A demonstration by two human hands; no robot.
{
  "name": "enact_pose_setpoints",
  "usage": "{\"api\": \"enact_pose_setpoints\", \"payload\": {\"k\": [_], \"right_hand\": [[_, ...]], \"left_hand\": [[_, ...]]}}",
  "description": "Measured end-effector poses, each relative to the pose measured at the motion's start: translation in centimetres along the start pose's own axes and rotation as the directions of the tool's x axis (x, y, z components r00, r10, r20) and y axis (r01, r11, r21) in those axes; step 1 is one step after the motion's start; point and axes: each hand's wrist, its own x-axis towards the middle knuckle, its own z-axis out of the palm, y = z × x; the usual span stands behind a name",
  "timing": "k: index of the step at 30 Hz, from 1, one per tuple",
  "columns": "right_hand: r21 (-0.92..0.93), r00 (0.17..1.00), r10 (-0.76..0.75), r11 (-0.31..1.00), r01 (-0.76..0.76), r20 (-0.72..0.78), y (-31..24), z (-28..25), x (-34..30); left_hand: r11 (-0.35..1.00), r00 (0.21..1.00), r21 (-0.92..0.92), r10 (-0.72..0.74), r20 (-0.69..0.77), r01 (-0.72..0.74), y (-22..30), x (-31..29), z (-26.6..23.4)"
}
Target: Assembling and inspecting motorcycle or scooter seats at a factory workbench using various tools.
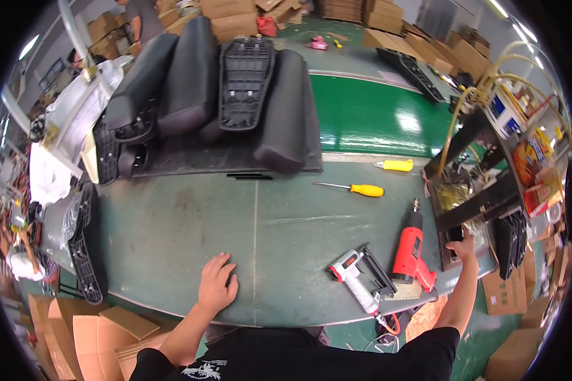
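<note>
My left hand (217, 282) lies on the green worktable (190, 216), fingers spread and holding nothing. On the right, my right hand (463, 246) reaches into the lower part of a dark shelf unit (483, 206). Its thumb points left; its other fingers are partly hidden, so a grip cannot be made out. Left of that hand stands a red heat gun (410, 251), nozzle toward the far side. Beside it lies a silver and black staple gun (359, 279) with a red hose. Farther back are a yellow-handled screwdriver (365, 190) and a yellow utility knife (397, 166).
Black padded cushions (190, 76) and a ribbed black plastic panel (246, 82) are piled at the far left on a black mat (222, 159). Another black panel (86, 247) leans at the left edge. Cardboard boxes (102, 336) stand lower left. Other people work in the background.
</note>
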Motion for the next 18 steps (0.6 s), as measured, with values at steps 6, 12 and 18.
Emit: {"api": "enact_pose_setpoints", "payload": {"k": [6,12,18], "right_hand": [[0.228,0.989,0.015,0.972,-0.048,0.146,0.1,1.0,1.5],[0.357,0.999,-0.047,0.933,0.036,0.023,3.1,2.4,3.3],[-0.082,1.0,0.01,0.997,-0.009,0.015,-1.8,0.8,0.3]], "left_hand": [[1.0,0.999,0.006,-0.03,-0.011,0.03,0.1,-0.1,-0.5],[1.0,1.0,-0.021,-0.017,0.006,0.017,-0.1,0.2,-0.4],[1.0,1.0,-0.021,-0.013,0.016,0.013,-0.3,0.1,-0.4]]}}
